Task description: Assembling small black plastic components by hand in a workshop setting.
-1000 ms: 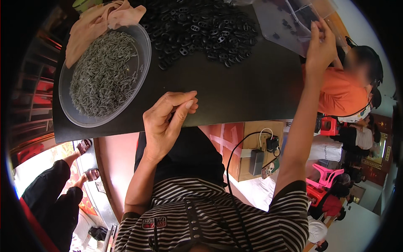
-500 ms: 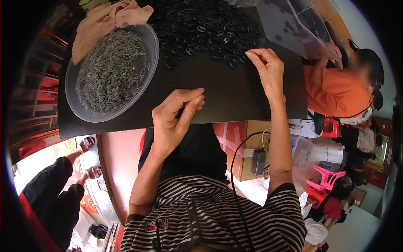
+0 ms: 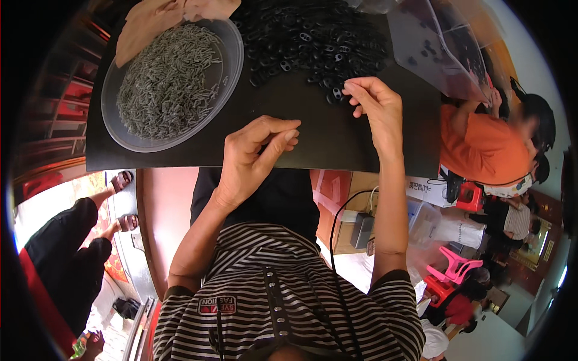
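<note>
Right hand (image 3: 382, 109) drawn in from clear bin (image 3: 415, 33); grip nearly pinched closed, contents unclear. Left hand (image 3: 251, 150), to its left and bodyward, likewise. Black oval pieces (image 3: 319, 45) heaped just beyond right grip and leftward, nearer it than left; long axes mixed.

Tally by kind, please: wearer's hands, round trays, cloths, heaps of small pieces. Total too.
Hands: 2 (left hand, right hand)
Round tray: 1
Cloth: 1
Heaps: 2 (grey pieces, black pieces; single pieces uncountable)
Total: 6
</note>
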Demonstrator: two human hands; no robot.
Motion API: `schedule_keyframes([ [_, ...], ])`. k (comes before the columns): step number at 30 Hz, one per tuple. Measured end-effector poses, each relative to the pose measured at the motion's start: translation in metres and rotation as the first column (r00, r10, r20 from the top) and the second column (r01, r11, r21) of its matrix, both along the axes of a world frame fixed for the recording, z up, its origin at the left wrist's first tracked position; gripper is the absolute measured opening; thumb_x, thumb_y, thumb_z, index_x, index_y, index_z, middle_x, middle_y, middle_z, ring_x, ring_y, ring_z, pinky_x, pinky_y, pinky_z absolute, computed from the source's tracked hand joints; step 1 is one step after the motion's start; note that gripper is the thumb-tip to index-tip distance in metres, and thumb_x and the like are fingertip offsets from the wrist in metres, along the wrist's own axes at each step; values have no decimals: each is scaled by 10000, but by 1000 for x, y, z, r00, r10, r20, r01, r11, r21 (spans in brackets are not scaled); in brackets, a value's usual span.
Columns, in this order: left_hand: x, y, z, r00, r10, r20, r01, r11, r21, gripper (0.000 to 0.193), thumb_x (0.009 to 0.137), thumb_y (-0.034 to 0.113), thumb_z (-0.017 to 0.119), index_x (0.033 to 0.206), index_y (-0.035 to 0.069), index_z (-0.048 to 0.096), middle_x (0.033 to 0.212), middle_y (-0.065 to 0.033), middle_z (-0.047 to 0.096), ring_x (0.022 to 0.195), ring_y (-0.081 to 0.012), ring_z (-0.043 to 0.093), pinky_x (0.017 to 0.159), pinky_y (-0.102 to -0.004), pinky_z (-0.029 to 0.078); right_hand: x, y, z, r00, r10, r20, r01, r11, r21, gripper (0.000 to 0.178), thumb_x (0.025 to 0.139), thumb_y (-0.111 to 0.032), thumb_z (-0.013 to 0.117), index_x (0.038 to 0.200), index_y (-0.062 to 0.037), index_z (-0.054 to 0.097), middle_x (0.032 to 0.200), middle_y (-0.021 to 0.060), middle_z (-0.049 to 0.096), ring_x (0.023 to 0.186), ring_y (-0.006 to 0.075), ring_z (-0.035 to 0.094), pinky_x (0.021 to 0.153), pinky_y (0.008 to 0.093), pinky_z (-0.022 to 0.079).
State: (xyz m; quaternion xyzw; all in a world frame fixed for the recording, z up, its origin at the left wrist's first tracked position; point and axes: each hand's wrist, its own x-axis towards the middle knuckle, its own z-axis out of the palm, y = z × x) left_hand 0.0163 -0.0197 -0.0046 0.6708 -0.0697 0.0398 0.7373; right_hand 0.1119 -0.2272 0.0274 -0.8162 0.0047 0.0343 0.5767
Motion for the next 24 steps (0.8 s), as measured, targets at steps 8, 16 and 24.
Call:
schedule_keyframes([
  [8, 13, 5, 20, 961, -119, -249, 24, 935, -354, 199, 929, 79, 560, 1073, -48, 608, 930, -89, 643, 826, -131, 634, 755, -246, 526, -13, 32, 35, 972, 177, -155, -135, 959, 251, 143, 876, -107, 630, 972, -6, 663, 802, 50, 641, 658, 64, 532, 573, 197, 450],
  [16, 29, 6, 21, 928, -247, -278, 65, 844, -532, 230, 923, 83, 572, 1118, -37, 573, 953, -80, 642, 843, -121, 628, 760, -244, 522, -31, 59, 54, 986, 166, -33, -167, 986, -5, 192, 819, -39, 673, 994, -14, 599, 781, 27, 653, 586, 51, 530, 520, 189, 437],
  [24, 37, 9, 21, 887, -374, -270, 183, 824, -536, 178, 884, 66, 624, 1037, -25, 623, 902, -76, 663, 771, -119, 639, 702, -229, 535, -55, 51, 59, 994, 62, -93, -52, 992, 113, 160, 869, -88, 640, 996, 1, 604, 793, 19, 639, 665, 53, 560, 547, 184, 448],
])
